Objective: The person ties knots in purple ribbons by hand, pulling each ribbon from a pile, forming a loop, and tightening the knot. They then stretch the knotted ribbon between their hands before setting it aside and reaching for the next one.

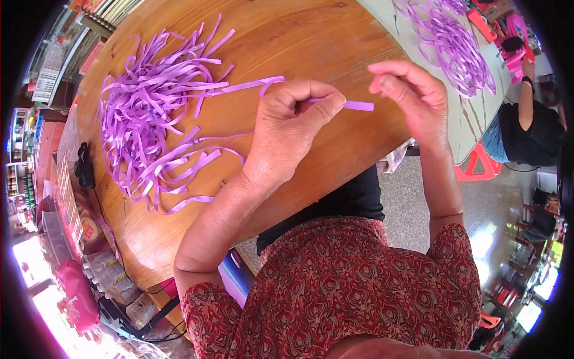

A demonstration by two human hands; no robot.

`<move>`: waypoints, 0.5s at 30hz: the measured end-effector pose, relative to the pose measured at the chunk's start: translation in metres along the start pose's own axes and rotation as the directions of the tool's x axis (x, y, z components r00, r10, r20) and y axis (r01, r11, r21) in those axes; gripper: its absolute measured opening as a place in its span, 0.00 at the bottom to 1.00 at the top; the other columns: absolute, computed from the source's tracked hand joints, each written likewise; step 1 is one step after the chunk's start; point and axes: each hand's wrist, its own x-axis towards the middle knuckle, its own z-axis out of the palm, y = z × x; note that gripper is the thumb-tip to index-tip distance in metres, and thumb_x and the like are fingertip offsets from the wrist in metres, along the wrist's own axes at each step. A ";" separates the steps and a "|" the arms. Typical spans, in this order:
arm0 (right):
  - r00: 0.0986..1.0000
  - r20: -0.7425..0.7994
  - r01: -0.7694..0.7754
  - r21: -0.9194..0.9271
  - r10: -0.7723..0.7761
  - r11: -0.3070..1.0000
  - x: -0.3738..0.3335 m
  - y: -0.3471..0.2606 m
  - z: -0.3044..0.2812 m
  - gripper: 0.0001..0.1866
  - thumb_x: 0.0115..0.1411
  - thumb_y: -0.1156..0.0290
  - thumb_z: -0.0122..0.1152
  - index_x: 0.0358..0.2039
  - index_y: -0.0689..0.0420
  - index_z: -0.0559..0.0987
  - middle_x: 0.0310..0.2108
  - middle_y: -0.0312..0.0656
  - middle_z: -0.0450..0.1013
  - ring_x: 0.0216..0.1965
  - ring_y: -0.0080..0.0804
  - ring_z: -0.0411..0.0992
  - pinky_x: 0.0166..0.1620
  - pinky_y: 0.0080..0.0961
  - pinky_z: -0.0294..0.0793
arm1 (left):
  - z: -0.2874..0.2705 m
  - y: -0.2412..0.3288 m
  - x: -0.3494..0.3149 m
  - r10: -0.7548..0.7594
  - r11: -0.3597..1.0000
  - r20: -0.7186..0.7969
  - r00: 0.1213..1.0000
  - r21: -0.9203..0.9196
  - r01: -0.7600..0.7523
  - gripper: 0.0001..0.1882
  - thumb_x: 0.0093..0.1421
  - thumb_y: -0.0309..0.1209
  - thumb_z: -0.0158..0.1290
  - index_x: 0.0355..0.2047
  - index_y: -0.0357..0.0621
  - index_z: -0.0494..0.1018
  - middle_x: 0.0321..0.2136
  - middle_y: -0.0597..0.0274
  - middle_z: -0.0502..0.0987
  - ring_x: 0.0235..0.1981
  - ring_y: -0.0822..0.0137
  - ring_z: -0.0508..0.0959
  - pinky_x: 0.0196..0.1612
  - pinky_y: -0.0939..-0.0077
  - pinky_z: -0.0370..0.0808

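Observation:
A flat purple ribbon [360, 106] is pinched between the thumb and fingers of my left hand [290, 122]. Its short end sticks out to the right past my thumb, and a strip on the other side runs toward a tangled heap of purple ribbons [143, 113] on the left part of the wooden table [257, 42]. My right hand [412, 99] hovers a little right of the ribbon's end without touching it. Its thumb and forefinger are bent toward each other with a gap between them, and I see nothing held there.
To the right, a pale marbled table [478, 113] bears another pile of purple ribbons [457, 54]. A person in black [532, 128] sits beyond it, near a red stool [478, 164]. Bags, cables and a pink pouch [78, 296] crowd the lower left beside the wooden table.

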 end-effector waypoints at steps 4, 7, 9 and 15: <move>0.990 -0.102 0.089 -0.119 -0.101 0.989 -0.004 -0.002 -0.005 0.11 0.57 0.76 0.58 0.41 0.63 0.77 0.34 0.40 0.74 0.36 0.24 0.71 0.41 0.20 0.69 | 0.003 0.005 -0.001 -0.158 0.968 -0.034 0.987 -0.200 0.149 0.05 0.56 0.27 0.56 0.32 0.38 0.76 0.21 0.75 0.70 0.22 0.83 0.62 0.26 0.88 0.58; 0.965 0.015 0.253 -0.313 -0.262 0.915 -0.007 -0.009 -0.001 0.14 0.53 0.76 0.61 0.41 0.63 0.77 0.35 0.41 0.74 0.36 0.27 0.71 0.39 0.22 0.69 | 0.003 0.002 -0.001 -0.164 0.959 -0.067 0.984 -0.247 0.143 0.05 0.56 0.27 0.56 0.32 0.38 0.77 0.21 0.75 0.70 0.20 0.82 0.60 0.24 0.87 0.55; 0.937 0.113 0.347 -0.434 -0.331 0.832 -0.007 -0.011 0.002 0.16 0.50 0.76 0.64 0.41 0.62 0.77 0.35 0.42 0.74 0.36 0.29 0.71 0.38 0.23 0.69 | 0.003 0.002 -0.003 -0.156 0.961 -0.084 0.984 -0.241 0.132 0.05 0.56 0.27 0.56 0.31 0.39 0.76 0.20 0.75 0.70 0.19 0.82 0.60 0.23 0.87 0.55; 0.833 0.169 0.508 -0.611 -0.527 0.607 -0.006 -0.001 0.011 0.19 0.42 0.77 0.69 0.38 0.59 0.80 0.29 0.39 0.73 0.29 0.33 0.69 0.32 0.26 0.67 | 0.005 0.003 -0.003 -0.156 0.960 -0.083 0.984 -0.247 0.131 0.04 0.55 0.26 0.57 0.29 0.38 0.77 0.21 0.77 0.70 0.22 0.85 0.62 0.24 0.89 0.59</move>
